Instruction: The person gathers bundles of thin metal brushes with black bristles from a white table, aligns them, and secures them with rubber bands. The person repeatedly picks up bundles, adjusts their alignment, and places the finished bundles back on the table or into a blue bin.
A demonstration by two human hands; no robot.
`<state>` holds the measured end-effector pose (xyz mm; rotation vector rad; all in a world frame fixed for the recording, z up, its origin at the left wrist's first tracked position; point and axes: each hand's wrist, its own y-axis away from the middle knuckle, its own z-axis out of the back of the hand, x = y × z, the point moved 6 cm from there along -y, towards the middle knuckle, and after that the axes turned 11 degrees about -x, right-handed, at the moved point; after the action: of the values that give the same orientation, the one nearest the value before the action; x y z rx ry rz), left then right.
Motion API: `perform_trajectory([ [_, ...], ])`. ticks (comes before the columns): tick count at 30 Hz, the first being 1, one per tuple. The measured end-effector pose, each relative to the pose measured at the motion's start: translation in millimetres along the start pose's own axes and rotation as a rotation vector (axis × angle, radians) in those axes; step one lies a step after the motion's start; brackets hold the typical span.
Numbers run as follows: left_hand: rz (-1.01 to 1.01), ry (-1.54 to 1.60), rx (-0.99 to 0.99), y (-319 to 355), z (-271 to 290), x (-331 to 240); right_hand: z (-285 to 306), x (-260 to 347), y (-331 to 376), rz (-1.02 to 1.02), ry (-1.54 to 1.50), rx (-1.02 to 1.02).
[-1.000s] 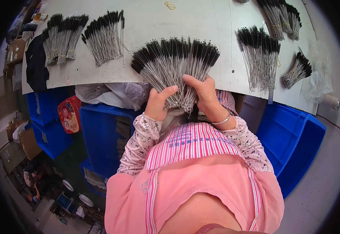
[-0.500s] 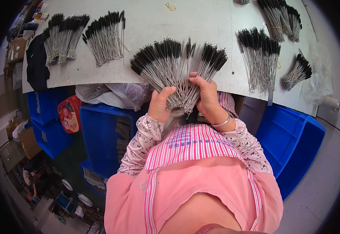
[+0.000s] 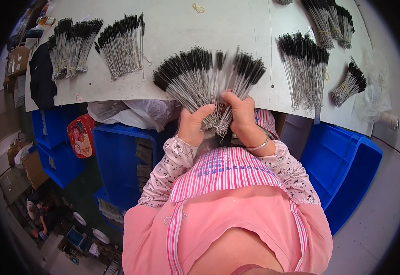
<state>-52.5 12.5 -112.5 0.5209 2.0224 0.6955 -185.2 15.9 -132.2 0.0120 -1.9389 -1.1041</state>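
In the head view, left hand (image 3: 192, 127) and right hand (image 3: 243, 114) both grip the brushes (image 3: 199, 87) at the table's (image 3: 177, 27) near edge. Their long axes fan out from near-end loops (image 3: 219, 127); black bristles (image 3: 186, 64) point away, outermost tilting sideways.

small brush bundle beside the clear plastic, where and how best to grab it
Probably grip the small brush bundle by its wire stems, coming from the near side: they draw together there, while the black bristles spread at the far end.
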Motion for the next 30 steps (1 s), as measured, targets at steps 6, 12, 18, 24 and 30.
perform_trajectory([
  [6,0.049,0.014,-0.05,0.9,2.8,0.5,-1.3,13.0,9.2,-0.006,-0.033,-0.027],
  [12,0.05,0.015,-0.035,-3.5,7.4,4.7,-3.0,6.5,0.7,0.007,0.005,0.069],
  [18,0.058,0.054,-0.04,-1.1,3.7,3.4,-1.8,7.4,-0.5,0.042,-0.011,0.038],
  [24,0.034,0.104,-0.055,3.1,-3.7,2.1,3.2,8.7,-2.3,0.081,-0.01,0.004],
  [30,0.013,0.085,-0.057,0.5,-0.8,4.8,0.7,14.4,4.5,0.053,0.011,0.007],
])
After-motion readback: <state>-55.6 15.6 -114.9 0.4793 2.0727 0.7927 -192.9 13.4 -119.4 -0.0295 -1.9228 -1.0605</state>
